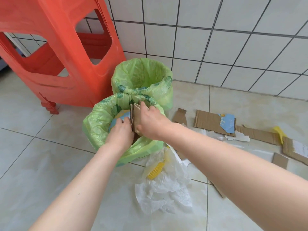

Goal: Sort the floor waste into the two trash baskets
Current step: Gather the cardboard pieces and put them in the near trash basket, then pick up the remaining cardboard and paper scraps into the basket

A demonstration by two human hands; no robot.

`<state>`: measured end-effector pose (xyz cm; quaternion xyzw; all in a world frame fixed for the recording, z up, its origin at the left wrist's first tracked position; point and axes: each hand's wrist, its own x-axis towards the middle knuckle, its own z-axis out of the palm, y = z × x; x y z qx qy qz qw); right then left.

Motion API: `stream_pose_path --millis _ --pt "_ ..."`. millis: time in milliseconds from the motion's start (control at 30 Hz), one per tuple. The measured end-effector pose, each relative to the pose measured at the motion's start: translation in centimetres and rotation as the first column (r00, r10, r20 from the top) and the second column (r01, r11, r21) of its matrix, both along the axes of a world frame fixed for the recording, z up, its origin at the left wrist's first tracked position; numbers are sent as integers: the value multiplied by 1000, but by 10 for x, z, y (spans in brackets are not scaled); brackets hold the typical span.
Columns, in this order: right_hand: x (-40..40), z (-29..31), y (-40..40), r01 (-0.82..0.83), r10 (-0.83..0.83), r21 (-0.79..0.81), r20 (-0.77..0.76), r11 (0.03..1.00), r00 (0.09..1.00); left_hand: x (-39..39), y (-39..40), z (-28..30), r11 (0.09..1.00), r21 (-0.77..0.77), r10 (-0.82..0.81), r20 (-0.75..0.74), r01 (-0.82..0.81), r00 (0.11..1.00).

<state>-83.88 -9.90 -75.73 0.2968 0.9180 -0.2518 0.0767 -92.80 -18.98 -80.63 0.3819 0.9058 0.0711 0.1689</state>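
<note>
Near basket (100,130): green-lined, standing on the floor tiles, touching the far basket (143,75) behind it; their liners are knotted together between the rims. Far basket's liner looks bare inside.

Cardboard pieces (137,114): brown, upright, bunched together inside the near basket's mouth. A blue-and-yellow printed piece (120,117) lies in the basket just left of them.

Right hand (150,122): closed around the cardboard pieces from the right side, thumb on top edge.

Left hand (120,132): fingers curled, pressing against the left face of the same bundle, over the basket's opening.

Floor waste, right of the baskets: flat cardboard sheet (208,120) with a blue label, smaller cardboard scraps (180,116), torn white paper (240,136), a yellow scrap (280,132).

In front of the near basket: crumpled clear plastic bag (166,189) with yellow foam netting (156,169) inside.

Red plastic stool (58,52): standing left of the baskets.
</note>
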Motion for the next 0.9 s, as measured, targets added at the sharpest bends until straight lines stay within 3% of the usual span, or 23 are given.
stream_pose_path --millis 200,333,567,733,900 --pt "8 4 5 -58 63 211 -19 976 998 -5 -2 26 996 -89 -6 196 24 981" --pt "30 15 19 -46 53 61 -109 997 993 -7 -13 48 1000 -11 0 183 2 983" --pt "90 18 30 26 -32 -30 -259 999 965 46 -9 77 931 362 -61 46 40 997" --pt "143 2 37 132 -152 -105 -221 986 963 92 -5 86 828 544 -158 -9 138 987" --pt "207 -30 39 254 -276 -173 -117 952 954 143 -6 54 821 534 -272 58 201 960"
